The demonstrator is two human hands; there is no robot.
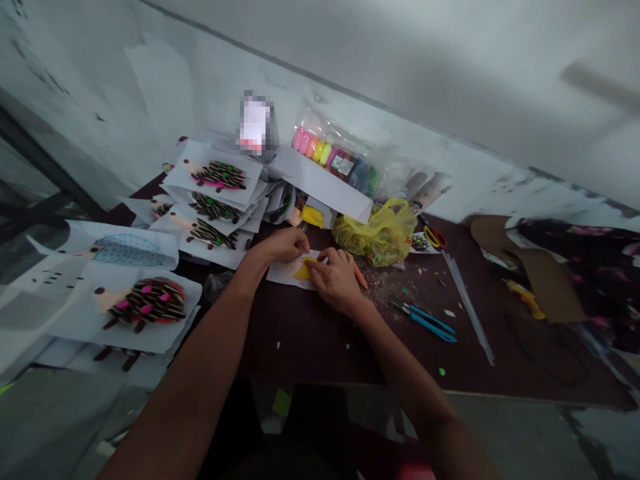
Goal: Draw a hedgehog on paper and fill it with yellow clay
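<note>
A small white sheet of paper lies on the dark table between my hands, bearing a pale shape and a soft yellow patch that looks like modelling clay. My left hand is curled at the sheet's far left edge, its fingertips closed on the paper. From the right, my right hand bends its fingers over the sheet, with thumb and fingertips pressed at the yellow patch. Its fingers partly hide the patch. Just behind the hands is another yellow piece, and an orange stick lies beside my right hand.
Stacked hedgehog pictures stand at left, with more nearer. Behind are a lit phone, a pack of coloured clay and a yellow bag. Blue thread snips, scissors and clear sticks lie right.
</note>
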